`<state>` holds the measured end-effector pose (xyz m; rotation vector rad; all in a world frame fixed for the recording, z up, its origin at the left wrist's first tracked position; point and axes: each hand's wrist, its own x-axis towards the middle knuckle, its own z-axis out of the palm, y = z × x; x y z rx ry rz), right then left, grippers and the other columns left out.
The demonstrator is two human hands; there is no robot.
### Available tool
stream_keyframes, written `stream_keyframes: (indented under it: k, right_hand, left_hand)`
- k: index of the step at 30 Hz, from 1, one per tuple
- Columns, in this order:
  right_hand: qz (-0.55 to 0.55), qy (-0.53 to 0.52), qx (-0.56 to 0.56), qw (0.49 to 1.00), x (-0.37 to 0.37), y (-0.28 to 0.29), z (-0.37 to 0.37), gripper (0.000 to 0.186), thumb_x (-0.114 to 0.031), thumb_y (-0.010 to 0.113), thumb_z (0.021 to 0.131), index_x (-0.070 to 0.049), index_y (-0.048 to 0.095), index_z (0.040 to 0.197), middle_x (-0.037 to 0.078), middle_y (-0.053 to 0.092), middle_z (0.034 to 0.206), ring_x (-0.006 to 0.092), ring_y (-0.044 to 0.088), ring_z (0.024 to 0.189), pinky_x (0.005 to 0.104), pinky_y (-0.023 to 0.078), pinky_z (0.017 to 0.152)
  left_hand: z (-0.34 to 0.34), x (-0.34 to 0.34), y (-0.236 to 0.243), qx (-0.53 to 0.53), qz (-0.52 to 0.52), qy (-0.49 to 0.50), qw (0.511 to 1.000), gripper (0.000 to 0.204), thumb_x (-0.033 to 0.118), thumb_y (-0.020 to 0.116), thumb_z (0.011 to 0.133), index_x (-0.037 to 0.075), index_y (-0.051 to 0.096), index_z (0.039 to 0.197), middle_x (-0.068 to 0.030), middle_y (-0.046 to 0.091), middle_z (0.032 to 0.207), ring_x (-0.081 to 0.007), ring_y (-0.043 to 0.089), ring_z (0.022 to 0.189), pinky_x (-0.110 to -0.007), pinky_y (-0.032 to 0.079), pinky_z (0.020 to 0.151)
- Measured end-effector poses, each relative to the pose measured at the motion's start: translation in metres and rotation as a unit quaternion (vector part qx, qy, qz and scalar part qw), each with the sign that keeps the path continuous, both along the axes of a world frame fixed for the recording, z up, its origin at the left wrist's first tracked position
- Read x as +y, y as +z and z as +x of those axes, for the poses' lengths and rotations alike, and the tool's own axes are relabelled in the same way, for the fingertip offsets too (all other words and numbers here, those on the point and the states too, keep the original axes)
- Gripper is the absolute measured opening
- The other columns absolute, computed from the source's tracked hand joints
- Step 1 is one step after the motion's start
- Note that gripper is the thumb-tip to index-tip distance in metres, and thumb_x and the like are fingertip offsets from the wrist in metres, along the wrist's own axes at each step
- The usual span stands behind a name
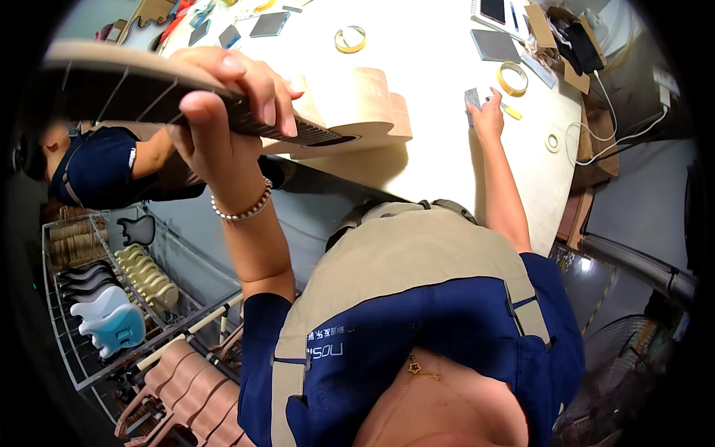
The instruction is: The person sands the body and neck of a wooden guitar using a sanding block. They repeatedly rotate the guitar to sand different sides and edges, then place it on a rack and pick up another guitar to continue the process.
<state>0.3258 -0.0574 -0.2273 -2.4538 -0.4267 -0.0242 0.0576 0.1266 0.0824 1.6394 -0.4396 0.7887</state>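
An unfinished acoustic guitar (pixel 359 97) with a pale wood body and dark fretted fingerboard is tilted across the upper left. My left hand (pixel 231 97) is closed around its neck, thumb on one side and fingers over the other. The neck runs large toward the left rim; the body sits over the table edge. My right hand (pixel 488 119) reaches onto the table with thumb and index finger apart. Its thumb is at a small grey block (pixel 472 98), seemingly touching it. A yellow-handled tool (pixel 511 112), possibly a cutter, lies beside that hand, partly hidden by it.
On the pale table (pixel 439 164) lie yellow tape rolls (pixel 350 39), a small white roll (pixel 552 142) and dark flat pads (pixel 494 45). White cables (pixel 607 149) trail at right. Another person (pixel 104 164) is at left, above a rack of guitar bodies (pixel 112 320).
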Motion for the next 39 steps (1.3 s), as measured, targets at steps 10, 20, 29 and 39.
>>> stream_keyframes:
  k: [10, 20, 29, 39]
  right_hand:
    - [0.381, 0.353, 0.19, 0.833, 0.004, 0.214, -0.106, 0.039, -0.017, 0.053, 0.09, 0.001, 0.043, 0.123, 0.005, 0.058, 0.093, 0.0088, 0.054, 0.082, 0.0212, 0.044, 0.071]
    - [0.267, 0.316, -0.115, 0.903, 0.033, 0.234, -0.165, 0.017, -0.011, 0.067, 0.073, -0.003, 0.057, 0.085, 0.009, 0.057, 0.08, 0.0266, 0.057, 0.063, 0.0304, 0.046, 0.054]
    - [0.284, 0.315, -0.042, 0.905, 0.034, 0.235, -0.168, 0.015, -0.011, 0.066, 0.073, -0.003, 0.056, 0.081, 0.011, 0.055, 0.077, 0.0287, 0.056, 0.065, 0.0337, 0.044, 0.055]
    - [0.241, 0.351, -0.053, 0.903, 0.006, 0.235, -0.151, 0.015, -0.012, 0.068, 0.073, -0.002, 0.062, 0.082, 0.011, 0.058, 0.071, 0.0245, 0.057, 0.062, 0.0311, 0.045, 0.056]
  left_hand:
    - [-0.004, -0.013, -0.008, -0.024, 0.021, 0.045, 0.998, 0.04, 0.042, 0.034, 0.095, 0.005, 0.043, 0.108, -0.0083, 0.046, 0.067, -0.0197, 0.049, 0.05, -0.036, 0.044, 0.061]
    - [0.008, -0.043, -0.014, -0.049, -0.023, 0.078, 0.995, 0.042, 0.04, 0.041, 0.093, 0.001, 0.041, 0.106, -0.0142, 0.05, 0.066, -0.0238, 0.051, 0.052, -0.037, 0.048, 0.054]
    - [0.012, -0.043, -0.018, -0.1, -0.065, 0.073, 0.99, 0.058, 0.054, 0.041, 0.087, -0.001, 0.04, 0.104, -0.0141, 0.048, 0.06, -0.0215, 0.048, 0.047, -0.035, 0.048, 0.044]
    - [0.015, -0.035, -0.009, -0.051, 0.035, 0.034, 0.997, 0.043, 0.047, 0.035, 0.093, 0.006, 0.045, 0.103, -0.0095, 0.043, 0.061, -0.02, 0.044, 0.044, -0.031, 0.044, 0.042]
